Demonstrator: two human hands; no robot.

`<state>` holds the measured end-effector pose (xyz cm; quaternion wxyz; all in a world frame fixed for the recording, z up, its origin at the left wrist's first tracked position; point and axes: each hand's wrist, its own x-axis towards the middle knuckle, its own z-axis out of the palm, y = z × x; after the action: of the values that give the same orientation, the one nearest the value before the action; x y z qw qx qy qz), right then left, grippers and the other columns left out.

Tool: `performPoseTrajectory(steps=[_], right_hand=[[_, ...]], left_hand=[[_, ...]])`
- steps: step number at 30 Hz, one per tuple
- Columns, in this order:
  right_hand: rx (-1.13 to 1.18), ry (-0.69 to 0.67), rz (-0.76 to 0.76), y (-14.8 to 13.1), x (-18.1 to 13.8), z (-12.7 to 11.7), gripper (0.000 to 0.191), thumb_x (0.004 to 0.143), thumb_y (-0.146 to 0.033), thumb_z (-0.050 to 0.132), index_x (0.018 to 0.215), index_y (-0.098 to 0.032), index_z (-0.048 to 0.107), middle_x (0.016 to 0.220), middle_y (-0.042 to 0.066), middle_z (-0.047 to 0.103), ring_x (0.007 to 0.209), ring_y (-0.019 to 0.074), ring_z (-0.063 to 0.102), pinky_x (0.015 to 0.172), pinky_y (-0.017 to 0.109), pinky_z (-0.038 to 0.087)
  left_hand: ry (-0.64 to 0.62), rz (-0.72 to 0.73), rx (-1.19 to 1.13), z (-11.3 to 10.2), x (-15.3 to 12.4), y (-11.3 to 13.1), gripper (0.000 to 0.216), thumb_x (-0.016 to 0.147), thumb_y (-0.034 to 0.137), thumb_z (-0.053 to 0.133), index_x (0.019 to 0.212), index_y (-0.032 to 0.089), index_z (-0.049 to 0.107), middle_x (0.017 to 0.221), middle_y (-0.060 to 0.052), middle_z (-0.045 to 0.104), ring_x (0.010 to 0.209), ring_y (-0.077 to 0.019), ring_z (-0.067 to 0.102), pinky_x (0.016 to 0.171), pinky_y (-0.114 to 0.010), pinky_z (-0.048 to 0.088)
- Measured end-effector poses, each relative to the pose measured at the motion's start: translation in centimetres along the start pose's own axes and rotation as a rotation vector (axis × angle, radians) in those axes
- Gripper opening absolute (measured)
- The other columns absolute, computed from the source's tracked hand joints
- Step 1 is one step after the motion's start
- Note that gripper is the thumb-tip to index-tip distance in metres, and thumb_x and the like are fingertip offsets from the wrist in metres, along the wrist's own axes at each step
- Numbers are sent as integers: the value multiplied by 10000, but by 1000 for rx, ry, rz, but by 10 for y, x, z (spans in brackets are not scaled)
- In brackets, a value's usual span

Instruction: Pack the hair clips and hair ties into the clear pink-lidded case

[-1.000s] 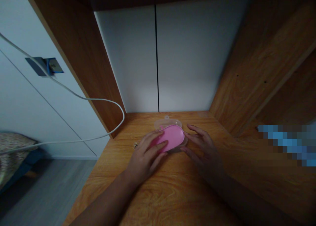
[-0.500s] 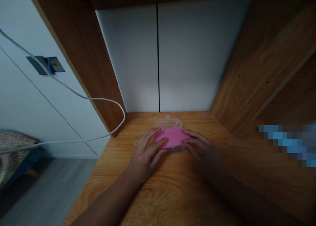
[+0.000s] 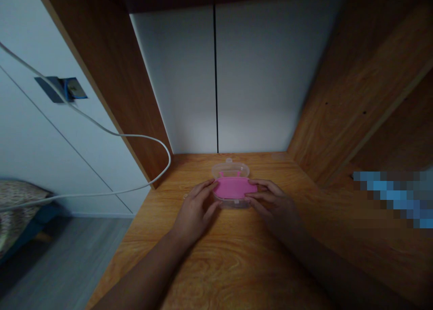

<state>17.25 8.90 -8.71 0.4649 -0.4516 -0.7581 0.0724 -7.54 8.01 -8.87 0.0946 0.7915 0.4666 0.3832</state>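
A pink plastic insert (image 3: 232, 187) lies level inside a clear plastic case (image 3: 230, 169), which has a small tab at its far end. The case rests on the wooden desk (image 3: 223, 256). My left hand (image 3: 198, 210) is at the insert's left side, its fingertips against the pink edge and the case rim. My right hand (image 3: 274, 201) has its fingers stretched over the right end of the insert. Between them, the two hands hold the insert from both sides. Their fingers hide the case's near corners.
Wooden panels (image 3: 358, 89) rise at the desk's right, and another (image 3: 118, 93) at its left. A white cable (image 3: 135, 138) loops from a wall socket (image 3: 67, 90) past the left panel. A white back wall stands behind. Below left are a patterned bed and grey floor.
The pink insert has turned from a diagonal tilt to lie level and square in the clear case. Both hands have shifted out towards its ends.
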Motion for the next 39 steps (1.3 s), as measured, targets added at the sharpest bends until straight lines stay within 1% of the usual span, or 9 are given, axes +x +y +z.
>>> performPoseTrajectory(steps=[7,11,14,17,20,23,27,32,39], right_hand=[[14,-41,18,-3,2,-1,130,874,-315,655,877,-268,776,1242,68,673,1114,243,660,973,438,551],[1,-72,20,-5,2,-1,134,882,-293,636,853,-256,762,1293,67,661,1158,250,650,998,455,537],[-41,-114,-5,-4,0,0,177,900,-300,619,1008,-263,753,1368,73,614,1206,257,626,1030,480,518],[-125,-178,-72,-2,-4,3,357,915,-330,599,1263,-276,656,1459,85,528,1328,272,524,1082,510,472],[-226,-200,-124,-2,-6,6,457,917,-334,586,1362,-230,580,1499,119,471,1391,292,444,1110,533,436],[-283,-200,-153,-3,-6,7,443,926,-302,559,1355,-193,588,1490,139,477,1387,292,449,1116,529,433],[-312,-194,-178,-5,-4,6,441,906,-260,568,1342,-199,599,1458,141,517,1354,300,490,1098,539,453],[-356,-206,-211,-8,-4,4,481,880,-239,576,1358,-190,581,1450,154,525,1347,316,493,1089,551,454],[-370,-212,-200,-4,-8,6,520,890,-191,543,1409,-217,522,1500,121,470,1376,288,450,1116,522,428]], left_hand=[[-23,-4,19,-2,1,2,448,914,245,611,1360,233,565,1369,-98,609,1253,-252,575,1080,-458,475],[-31,-1,41,-2,2,2,431,916,251,605,1345,209,588,1407,-111,580,1272,-254,566,1085,-454,474],[-31,19,65,-2,2,2,439,920,259,601,1355,203,579,1420,-109,570,1283,-251,559,1088,-449,474],[-35,42,111,-3,2,2,451,922,266,600,1366,198,567,1407,-105,585,1265,-251,573,1076,-445,485],[-48,72,168,-5,2,4,443,926,265,593,1361,180,569,1398,-112,593,1236,-252,591,1061,-438,494],[-56,84,218,-6,2,8,425,931,274,584,1346,186,580,1393,-110,597,1219,-260,603,1052,-450,496],[-112,80,313,-8,2,14,462,926,275,575,1373,163,550,1426,-128,561,1215,-290,605,1049,-491,483],[-188,67,409,-11,4,23,480,905,192,553,1382,141,532,1433,-141,551,1193,-286,624,1037,-474,483],[-222,78,411,-15,5,23,487,924,227,529,1405,168,494,1468,-112,521,1257,-274,573,1136,-533,343]])
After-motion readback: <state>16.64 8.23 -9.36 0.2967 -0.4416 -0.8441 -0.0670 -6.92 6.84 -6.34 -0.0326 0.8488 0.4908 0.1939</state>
